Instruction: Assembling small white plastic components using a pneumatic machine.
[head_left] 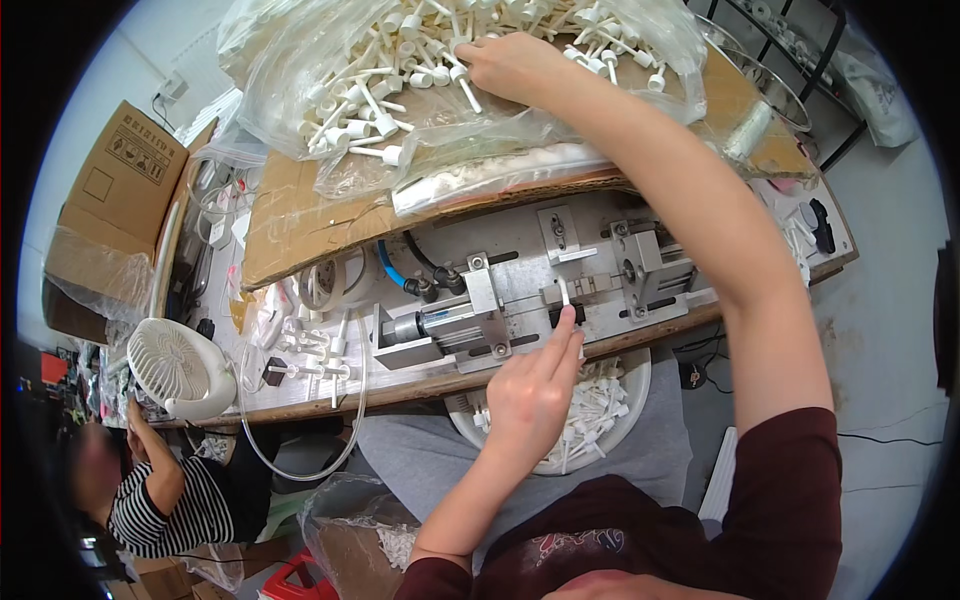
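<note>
My left hand (pixel 530 395) is closed at the front of a metal fixture (pixel 585 288). Its fingertips are on a white capped plastic stem (pixel 563 290) that sticks up from them; the stem's lower end is hidden. Stretched far out, my right hand (pixel 505 66) is in a large pile of white capped plastic stems (pixel 385 95) on plastic film. Thumb and fingers pinch together there, but the fingertips are partly lost among the pieces, so what they hold is unclear.
Pneumatic cylinders (pixel 440 325) flank the fixture. A cardboard sheet (pixel 300 235) carries the pile above it. A tub of stems (pixel 640 390) stands at my lap. To the left are a white fan (pixel 180 368), a looping clear tube (pixel 362 400) and another person (pixel 170 500).
</note>
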